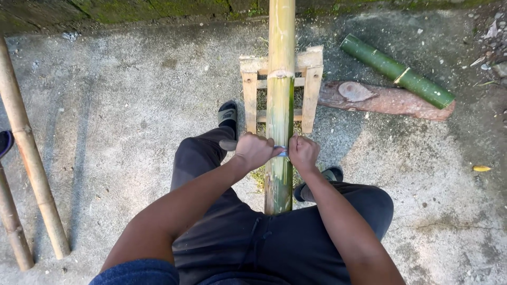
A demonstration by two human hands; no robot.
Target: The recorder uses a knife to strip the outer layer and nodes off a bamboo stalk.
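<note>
A long bamboo pole [280, 100] runs away from me between my legs, its far part resting on a small wooden frame [311, 79]. The pole's skin is partly scraped, pale with green streaks. My left hand [254, 150] grips the handle of a blade [282, 152] on the pole's left side. My right hand [302, 153] holds the blade's other end on the right side. The blade lies across the pole, mostly hidden by my fingers.
A short green bamboo section [396, 71] lies on a reddish log [383, 100] at the right. Two tan bamboo poles [29, 153] lie on the concrete at the left. A mossy wall edge [132, 10] runs along the top. Shavings lie under the frame.
</note>
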